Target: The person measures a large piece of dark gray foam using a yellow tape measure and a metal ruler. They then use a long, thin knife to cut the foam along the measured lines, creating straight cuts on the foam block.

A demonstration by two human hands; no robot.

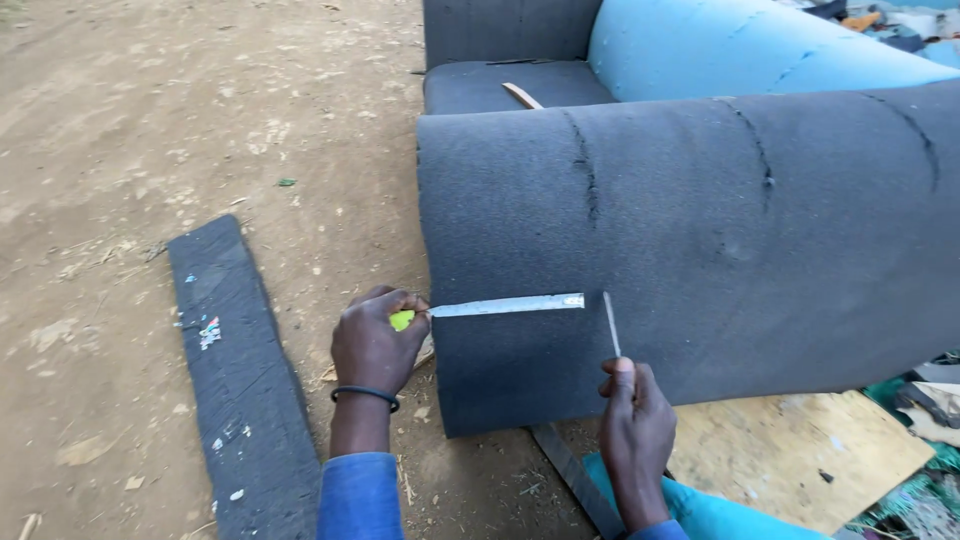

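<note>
Foam point(700, 250): my left hand point(375, 345) clenches a knife point(505, 305) flat against it, my right hand point(635, 430) pinches a stick point(611, 325) beside the knife's tip; I see no fresh cut there yet.

This is an open-air upholstery workshop on bare dirt ground point(150, 120). The landmark is a sofa frame wrapped in dark grey foam point(700, 230), with light blue foam point(720, 45) on the part behind it. Left of the sofa a cut strip of grey foam point(240, 380) lies on the dirt; below it sits a plywood board point(800, 460), and scraps pile up to its right.
</note>
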